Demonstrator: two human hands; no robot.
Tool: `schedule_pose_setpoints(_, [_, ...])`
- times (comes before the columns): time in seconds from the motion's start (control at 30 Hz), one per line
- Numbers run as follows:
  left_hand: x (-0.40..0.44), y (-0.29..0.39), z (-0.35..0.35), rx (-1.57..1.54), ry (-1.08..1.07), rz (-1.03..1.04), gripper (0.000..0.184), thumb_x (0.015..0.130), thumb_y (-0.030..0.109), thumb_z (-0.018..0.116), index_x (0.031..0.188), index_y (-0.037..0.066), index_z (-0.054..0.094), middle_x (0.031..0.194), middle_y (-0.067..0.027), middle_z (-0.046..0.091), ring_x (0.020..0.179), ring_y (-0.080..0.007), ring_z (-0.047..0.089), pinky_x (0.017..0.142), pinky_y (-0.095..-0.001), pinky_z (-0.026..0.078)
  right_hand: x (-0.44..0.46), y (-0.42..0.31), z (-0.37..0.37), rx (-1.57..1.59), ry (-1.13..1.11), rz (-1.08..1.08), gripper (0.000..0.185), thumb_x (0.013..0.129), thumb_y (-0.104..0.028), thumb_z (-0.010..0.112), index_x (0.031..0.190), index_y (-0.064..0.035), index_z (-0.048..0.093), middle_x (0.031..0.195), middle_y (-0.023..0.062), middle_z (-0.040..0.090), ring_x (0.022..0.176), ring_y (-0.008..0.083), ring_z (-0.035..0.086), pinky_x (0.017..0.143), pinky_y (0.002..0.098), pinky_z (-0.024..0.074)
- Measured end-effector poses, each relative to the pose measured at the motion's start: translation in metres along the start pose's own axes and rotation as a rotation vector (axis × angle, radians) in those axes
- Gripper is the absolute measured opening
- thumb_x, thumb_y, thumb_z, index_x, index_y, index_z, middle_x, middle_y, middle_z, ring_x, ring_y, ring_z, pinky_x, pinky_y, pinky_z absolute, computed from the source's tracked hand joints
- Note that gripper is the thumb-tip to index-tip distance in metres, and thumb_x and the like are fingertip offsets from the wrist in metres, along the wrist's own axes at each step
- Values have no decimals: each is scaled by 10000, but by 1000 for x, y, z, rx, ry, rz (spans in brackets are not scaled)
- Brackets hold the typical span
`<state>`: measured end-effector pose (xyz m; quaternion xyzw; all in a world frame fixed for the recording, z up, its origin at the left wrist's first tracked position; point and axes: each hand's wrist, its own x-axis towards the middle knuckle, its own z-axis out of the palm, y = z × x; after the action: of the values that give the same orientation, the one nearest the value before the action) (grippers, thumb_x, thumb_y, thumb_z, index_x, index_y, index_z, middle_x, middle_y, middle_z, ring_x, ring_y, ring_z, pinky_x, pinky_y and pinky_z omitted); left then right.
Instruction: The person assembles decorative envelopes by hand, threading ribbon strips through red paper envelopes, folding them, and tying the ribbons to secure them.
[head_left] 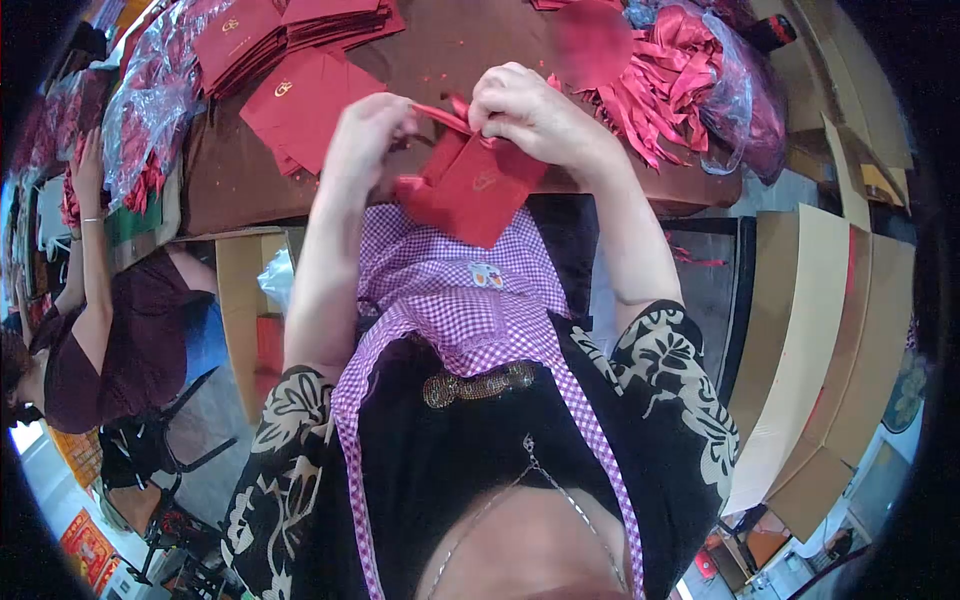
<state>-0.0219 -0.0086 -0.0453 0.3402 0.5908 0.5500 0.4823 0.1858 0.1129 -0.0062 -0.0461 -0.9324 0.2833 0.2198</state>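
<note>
A flat red paper gift bag (pixel 480 190) with a gold emblem is tilted above my lap at the table's front edge. My right hand (pixel 525 112) is closed on its upper edge, thumb and fingers pinched together. From the bag's top a red ribbon (pixel 437 116) runs to my left hand (pixel 372 135), whose fingers are closed on it and slightly blurred. Left of my hands lie loose red bags (pixel 305 105) with the same emblem. Behind them is a thick stack of red bags (pixel 240 45). To the right, a heap of red ribbons (pixel 665 85) spreads over the tabletop.
The brown-covered table (pixel 225 170) runs across in front of me. Clear plastic wrapping (pixel 150 110) lies at its left, and another plastic bag (pixel 745 100) at its right. A co-worker (pixel 120 320) sits to the left. Open cardboard boxes (pixel 800 350) stand to the right.
</note>
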Motion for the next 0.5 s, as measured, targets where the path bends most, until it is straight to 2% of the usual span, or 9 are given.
schedule_pose_setpoints(0.1, [9, -7, -20, -157, 86, -17, 150, 901, 108, 546, 954, 13, 649, 732, -19, 620, 640, -59, 521, 588, -195, 404, -5, 8, -4, 37, -28, 19, 50, 770, -92, 626, 818, -102, 620, 831, 57, 563, 927, 261, 514, 852, 375, 390])
schedule_pose_setpoints(0.17, [9, 0, -20, 41, 199, 17, 159, 890, 98, 557, 970, -7, 645, 763, -26, 624, 673, -97, 551, 616, -232, 442, -5, 12, -2, 20, -21, 63, 77, 745, -24, 626, 808, -57, 597, 828, 47, 561, 900, 238, 522, 839, 347, 398])
schedule_pose_setpoints(0.2, [8, -4, -13, 332, 344, 284, 157, 862, 84, 579, 971, -13, 638, 775, -63, 627, 725, -190, 587, 672, -307, 477, -4, 17, 1, 27, -16, 80, 74, 758, -28, 625, 826, -46, 604, 837, 53, 565, 902, 244, 523, 825, 348, 411])
schedule_pose_setpoints(0.23, [7, -5, -11, 331, 345, 286, 157, 862, 84, 579, 971, -13, 638, 775, -63, 627, 725, -190, 587, 672, -307, 477, -5, 19, 3, 26, -17, 78, 74, 758, -28, 625, 826, -46, 604, 837, 53, 565, 902, 244, 523, 825, 348, 411])
schedule_pose_setpoints(0.3, [0, -1, -7, 830, 529, 754, 170, 819, 76, 610, 972, 6, 638, 779, -117, 620, 780, -285, 594, 751, -382, 478, -4, 21, 6, 70, -9, 173, 76, 771, -37, 615, 848, -37, 609, 845, 63, 566, 913, 250, 526, 823, 352, 420])
schedule_pose_setpoints(0.33, [-8, 4, -1, 709, 447, 750, 125, 795, 82, 627, 906, 34, 655, 775, -145, 604, 779, -321, 578, 746, -408, 461, -4, 22, 8, 49, -24, 173, 84, 783, -47, 608, 867, -37, 614, 860, 66, 568, 922, 249, 530, 824, 350, 423])
schedule_pose_setpoints(0.37, [-18, 10, 6, 704, 320, 667, 95, 783, 116, 659, 841, 40, 667, 780, -136, 604, 752, -311, 568, 709, -406, 450, -4, 23, 9, 51, -26, 175, 84, 783, -47, 608, 867, -37, 614, 860, 66, 568, 922, 249, 530, 824, 350, 423])
schedule_pose_setpoints(0.43, [-35, 10, 18, 810, 113, 601, 124, 759, 150, 698, 792, 35, 666, 753, -124, 586, 719, -300, 553, 654, -400, 434, -2, 26, 11, 34, -17, 168, 82, 790, -49, 600, 869, -41, 616, 875, 70, 568, 927, 246, 533, 824, 345, 426])
schedule_pose_setpoints(0.5, [-44, -5, 24, 918, 19, 611, 150, 768, 134, 692, 830, 2, 654, 770, -118, 604, 744, -276, 583, 668, -360, 454, -1, 24, 15, 37, -13, 178, 86, 786, -51, 601, 870, -38, 615, 883, 74, 569, 924, 246, 537, 823, 345, 428])
